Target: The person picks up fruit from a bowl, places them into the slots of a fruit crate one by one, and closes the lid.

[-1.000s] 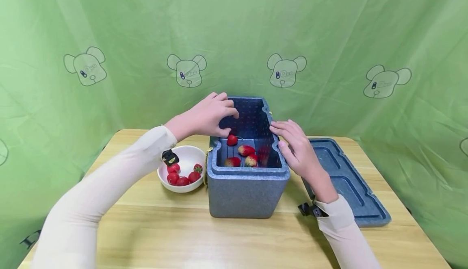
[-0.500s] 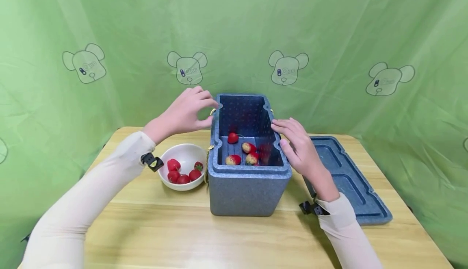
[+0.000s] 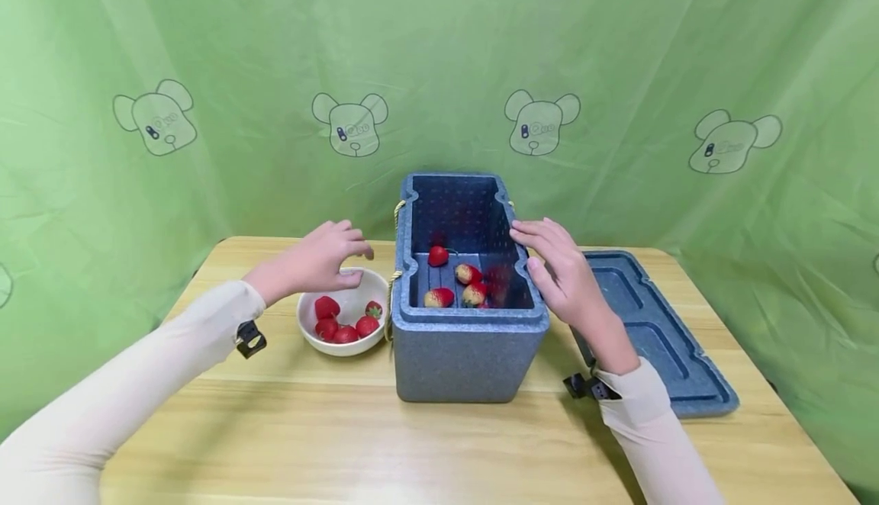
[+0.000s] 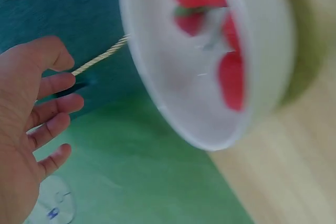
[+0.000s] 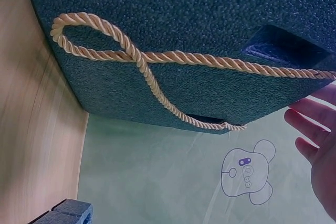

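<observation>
Hovering near the back edge of a round white bowl (image 3: 352,305), the left hand (image 3: 321,262) holds nothing, its thumb and bent fingers apart. The right hand (image 3: 561,275) lays loose fingers on the rim of a tall blue-grey foam box (image 3: 456,364), gripping nothing. Small red strawberries (image 3: 346,335) sit in the bowl, and pale-tipped red strawberries (image 3: 468,274) lie on the box's floor. I think the step now is reaching for one from the bowl to put in the box. For that, the left hand should dip down and pinch just one, softly. The head view shows inside the box, and a flat blue-grey lid (image 3: 659,352) on the wooden counter (image 3: 295,436). The right wrist view can't see in, but shows a twisted gold rope (image 5: 178,57) looped outside the box.
</observation>
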Available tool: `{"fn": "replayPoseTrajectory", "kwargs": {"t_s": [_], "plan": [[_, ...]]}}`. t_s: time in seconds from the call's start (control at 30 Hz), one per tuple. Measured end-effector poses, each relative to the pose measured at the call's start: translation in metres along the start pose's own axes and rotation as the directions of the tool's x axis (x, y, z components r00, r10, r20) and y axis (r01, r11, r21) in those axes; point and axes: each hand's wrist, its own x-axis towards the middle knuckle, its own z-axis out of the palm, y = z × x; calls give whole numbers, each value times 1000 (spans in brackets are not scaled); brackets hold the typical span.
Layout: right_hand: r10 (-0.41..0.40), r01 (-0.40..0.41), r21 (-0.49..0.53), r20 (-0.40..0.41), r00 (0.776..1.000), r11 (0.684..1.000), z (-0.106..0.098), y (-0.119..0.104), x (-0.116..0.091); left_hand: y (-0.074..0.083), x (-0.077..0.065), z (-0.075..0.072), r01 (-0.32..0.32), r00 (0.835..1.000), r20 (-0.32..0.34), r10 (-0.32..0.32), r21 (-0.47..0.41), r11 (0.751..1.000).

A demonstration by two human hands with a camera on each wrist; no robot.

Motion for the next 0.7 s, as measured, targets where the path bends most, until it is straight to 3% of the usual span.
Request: {"fn": "replayPoseTrajectory", "kwargs": {"t_s": [0.1,0.23,0.43,0.7], "plan": [[2,-2,3,1,1000,1000,0,0,0,5,-7,12,13,995,98,-11,-20,1000],[8,-8,-2,3,1000,1000,0,0,-1,13,-11,27,-18,982,189,28,-52,998],[21,-21,-14,15,1000,1000,0,1,-2,19,-12,41,-57,961,265,77,-82,995],[16,-16,-15,12,1000,1000,-1,0,0,24,-10,43,-55,935,348,66,-42,998]]}}
